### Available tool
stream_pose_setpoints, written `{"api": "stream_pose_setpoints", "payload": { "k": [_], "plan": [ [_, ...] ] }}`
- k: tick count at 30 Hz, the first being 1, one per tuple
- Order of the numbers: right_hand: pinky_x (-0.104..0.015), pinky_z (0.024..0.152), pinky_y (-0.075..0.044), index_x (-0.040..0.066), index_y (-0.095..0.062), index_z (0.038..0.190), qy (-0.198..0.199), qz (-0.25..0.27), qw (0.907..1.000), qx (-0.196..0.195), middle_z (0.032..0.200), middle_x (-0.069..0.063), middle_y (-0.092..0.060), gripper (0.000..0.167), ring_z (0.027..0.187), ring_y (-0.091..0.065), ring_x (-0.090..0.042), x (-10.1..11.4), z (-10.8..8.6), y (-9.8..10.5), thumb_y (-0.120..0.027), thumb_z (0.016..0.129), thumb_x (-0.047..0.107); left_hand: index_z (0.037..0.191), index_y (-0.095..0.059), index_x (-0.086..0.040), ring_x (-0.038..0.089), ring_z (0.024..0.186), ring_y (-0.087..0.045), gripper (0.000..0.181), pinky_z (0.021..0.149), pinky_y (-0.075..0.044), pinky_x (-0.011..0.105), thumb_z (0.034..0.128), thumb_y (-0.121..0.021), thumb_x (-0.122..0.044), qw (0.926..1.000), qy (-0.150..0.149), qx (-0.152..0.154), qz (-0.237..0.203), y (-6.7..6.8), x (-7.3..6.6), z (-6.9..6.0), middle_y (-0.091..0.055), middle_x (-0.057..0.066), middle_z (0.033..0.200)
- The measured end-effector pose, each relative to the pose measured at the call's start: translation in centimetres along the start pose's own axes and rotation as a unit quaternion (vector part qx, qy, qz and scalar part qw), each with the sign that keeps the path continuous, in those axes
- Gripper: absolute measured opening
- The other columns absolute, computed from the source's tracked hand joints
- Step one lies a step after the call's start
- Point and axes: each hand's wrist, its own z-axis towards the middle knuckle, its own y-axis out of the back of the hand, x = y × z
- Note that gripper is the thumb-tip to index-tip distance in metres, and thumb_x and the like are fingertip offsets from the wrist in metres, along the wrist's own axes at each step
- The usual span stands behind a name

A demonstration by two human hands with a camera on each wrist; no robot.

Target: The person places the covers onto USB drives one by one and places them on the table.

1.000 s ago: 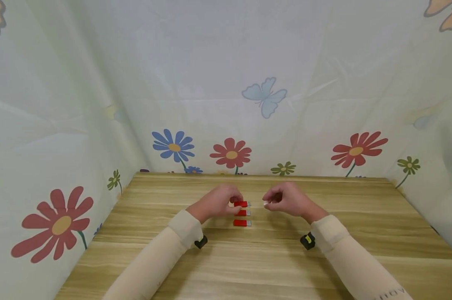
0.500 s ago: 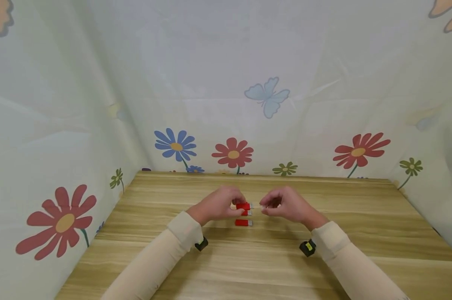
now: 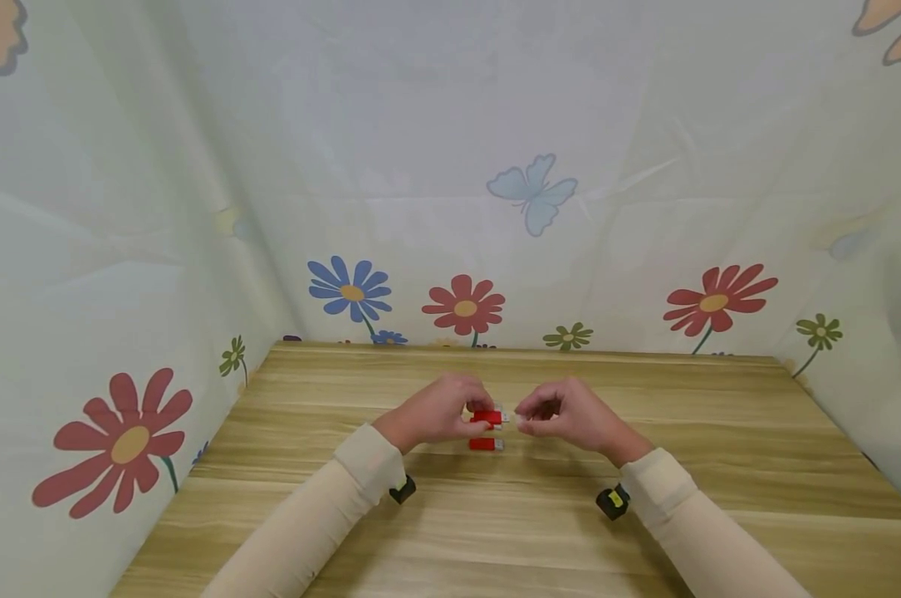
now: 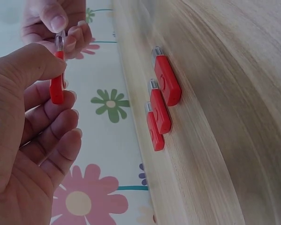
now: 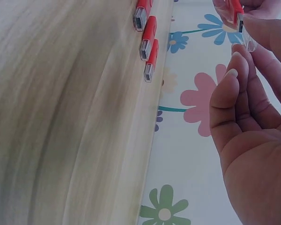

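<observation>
My left hand pinches a red USB stick between thumb and fingers, above the table. Its metal plug is uncovered and points toward the right hand, as the right wrist view shows. With thumb and fingertips my right hand pinches a small clear cap, close to that plug. Whether cap and plug touch, I cannot tell. Beneath the hands, three more red sticks lie in a row with clear caps on: a nearest one, a middle one and a far one. The left hand partly hides this row in the head view.
The wood-grain table runs back to a white curtain printed with flowers and butterflies, which also hangs along both sides. Small black camera mounts hang under the wrists.
Both hands have come closer together and slightly nearer to me. The right hand has brought the clear cap leftward, toward the held USB stick's plug. The lying sticks have stayed put.
</observation>
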Motion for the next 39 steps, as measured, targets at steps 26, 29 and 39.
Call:
{"api": "stream_pose_setpoints", "payload": {
  "k": [26,29,39],
  "plan": [
    [-0.028,0.067,-0.056,0.017,-0.08,0.1,-0.01,0.014,0.9998,0.008,0.091,0.0,-0.076,0.018,0.073,-0.061,-0.015,-0.15,0.12,-0.49,-0.085,0.084,0.024,0.111,-0.077,-0.014,0.017,0.092,-0.065,0.021,0.087,-0.054,0.019,0.0914,-0.077,-0.023,0.9999,0.008,0.006,-0.004,-0.54,-0.39,-0.03,-0.069,-0.005,0.099],
    [-0.027,0.067,-0.055,0.016,-0.08,0.101,-0.014,0.013,0.9998,0.008,0.092,-0.001,-0.077,0.018,0.074,-0.062,-0.016,-0.15,0.13,-0.51,-0.085,0.084,0.022,0.11,-0.077,-0.014,0.017,0.091,-0.065,0.021,0.086,-0.054,0.019,0.0914,-0.077,-0.023,1.0,0.003,0.004,-0.003,-0.62,-0.31,-0.03,-0.069,-0.005,0.098],
    [-0.03,0.067,-0.057,0.015,-0.08,0.1,-0.009,0.01,0.9999,0.008,0.09,0.001,-0.077,0.016,0.073,-0.062,-0.014,-0.32,0.11,-0.49,-0.084,0.085,0.019,0.109,-0.077,-0.014,0.015,0.091,-0.065,0.02,0.084,-0.053,0.017,0.0913,-0.077,-0.024,1.0,0.003,0.005,-0.007,-0.62,-0.5,-0.01,-0.069,-0.005,0.098]
  ]
}}
